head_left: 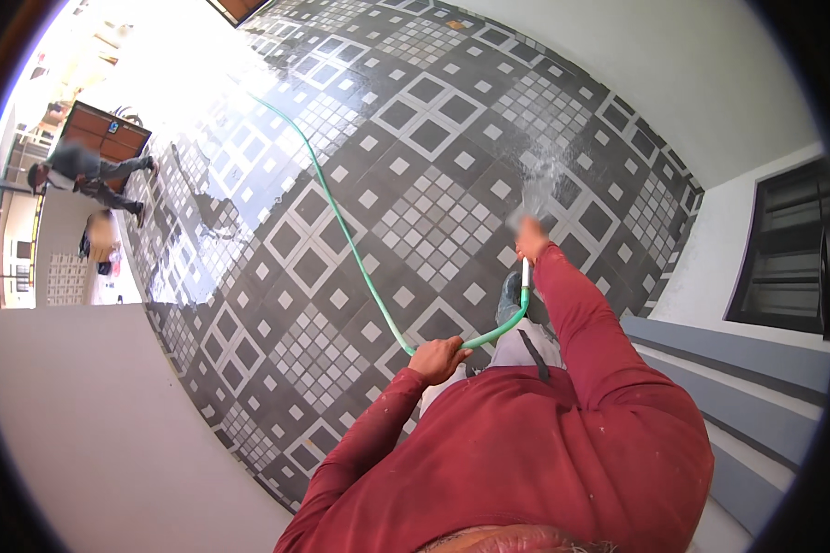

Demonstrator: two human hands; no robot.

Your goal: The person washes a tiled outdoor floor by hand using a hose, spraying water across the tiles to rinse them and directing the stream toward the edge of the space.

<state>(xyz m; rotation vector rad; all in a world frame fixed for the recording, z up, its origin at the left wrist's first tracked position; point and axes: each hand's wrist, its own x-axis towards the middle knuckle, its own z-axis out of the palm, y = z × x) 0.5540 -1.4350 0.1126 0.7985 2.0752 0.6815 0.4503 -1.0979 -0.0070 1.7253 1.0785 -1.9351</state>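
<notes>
Patterned grey-and-white tiled floor [433,184], wet and glaring toward 10 o'clock, bounded by pale walls. Green hose [341,221] runs long-axis from 11 o'clock down to left hand [440,358], clenched round it, then curves up to right hand [530,241], gripping the white nozzle end, pointing toward 12 o'clock

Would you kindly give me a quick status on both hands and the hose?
Left hand gripping green hose mid-length. Right hand at its nozzle end, water spraying onto patterned tile floor. Nothing obstructing.
</notes>
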